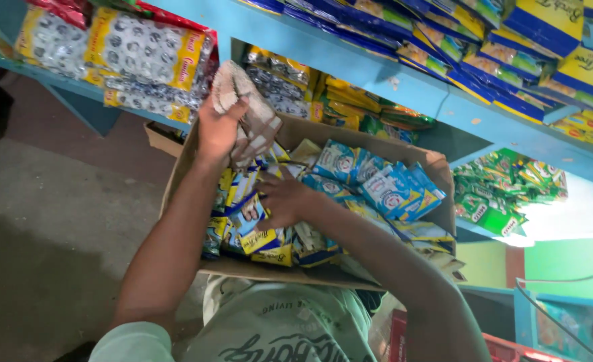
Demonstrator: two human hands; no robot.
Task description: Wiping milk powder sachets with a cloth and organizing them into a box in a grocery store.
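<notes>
From the head camera: the left hand [219, 127] lifts a pale packet [246, 114], fingers closed around it, above the cardboard box [437, 167]. The right hand [284, 201] lies spread, fingers open, on blue-and-yellow packets [256, 234] inside. I judge it wise to keep the box steadied while lifting.

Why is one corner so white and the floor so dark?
In the head view, daylight glares at the right edge below the green packets, washing that patch out; the floor at left lies in dim shadow; the left hand holding a pale packet looks slightly blurred, and the shelves lean because the view is tilted.
</notes>
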